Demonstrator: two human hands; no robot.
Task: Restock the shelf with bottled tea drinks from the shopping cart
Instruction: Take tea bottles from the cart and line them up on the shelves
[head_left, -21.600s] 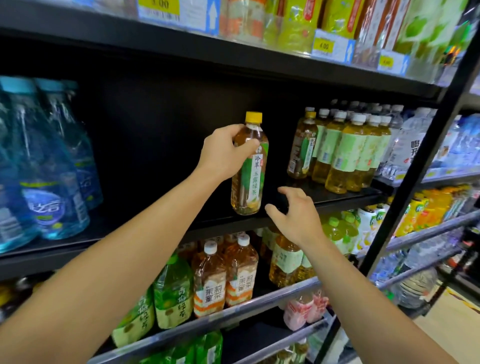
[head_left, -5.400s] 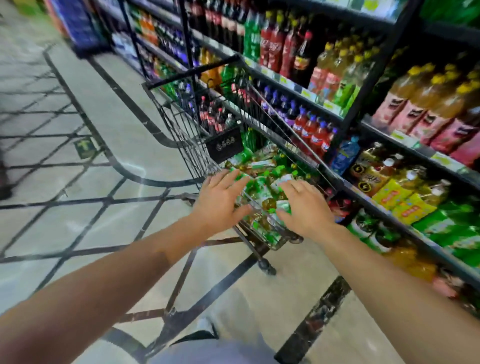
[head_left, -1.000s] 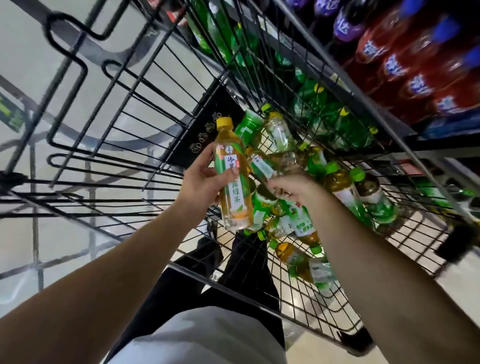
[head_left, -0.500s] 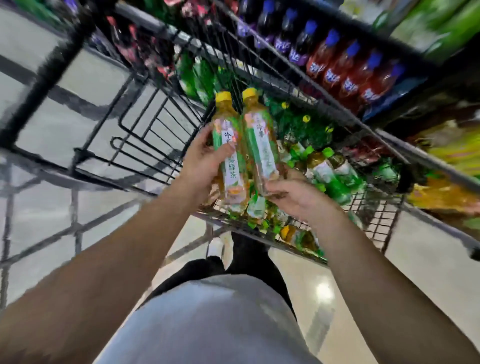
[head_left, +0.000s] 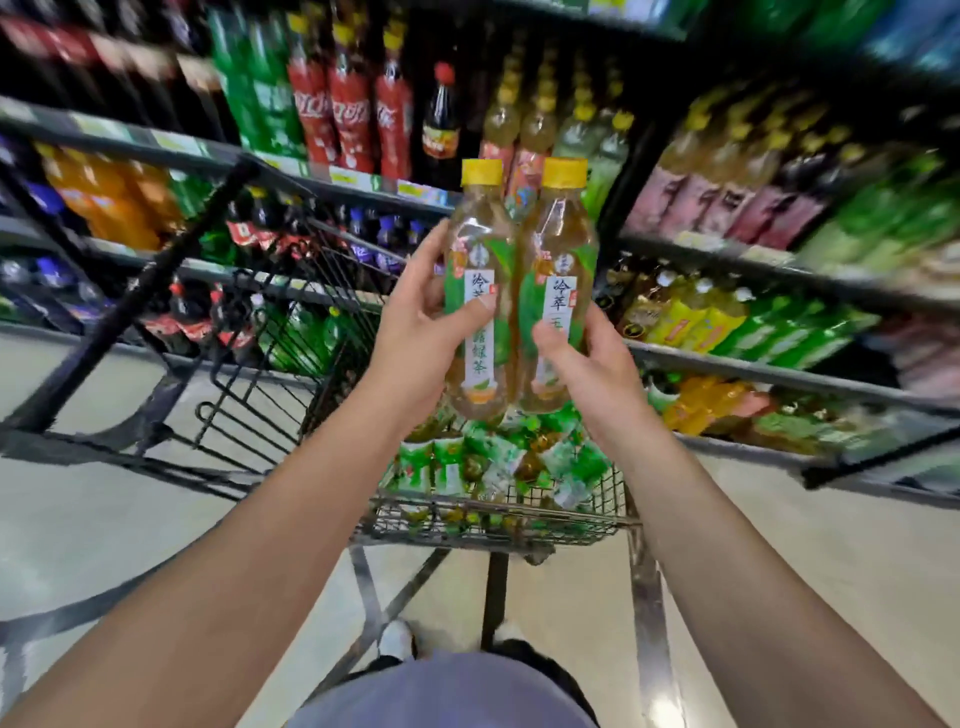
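Head view: the left hand (head_left: 423, 338) grips one tea bottle (head_left: 480, 291), thumb curled across the white label and fingers wrapped round the far side, so part of the label's writing is covered. The right hand (head_left: 587, 364) grips a second tea bottle (head_left: 558, 286) low on its body; its thumb hides the bottom of that label and its fingers are out of sight behind the bottle. Both bottles stand upright, yellow caps on top, pressed side by side, held above the shopping cart (head_left: 493, 519). In the cart's basket lies a heap of green-labelled bottles (head_left: 498, 457), partly hidden by the held bottles and the wrists; single bottles in the heap are hard to tell apart. Behind the cart run shelves (head_left: 753, 364) of soft drinks and teas, smeared by motion blur toward the frame's edges, so their labels are mostly unreadable. The red-labelled cola bottles (head_left: 353, 114) are the clearest. Both forearms are cut off at the lower corners.
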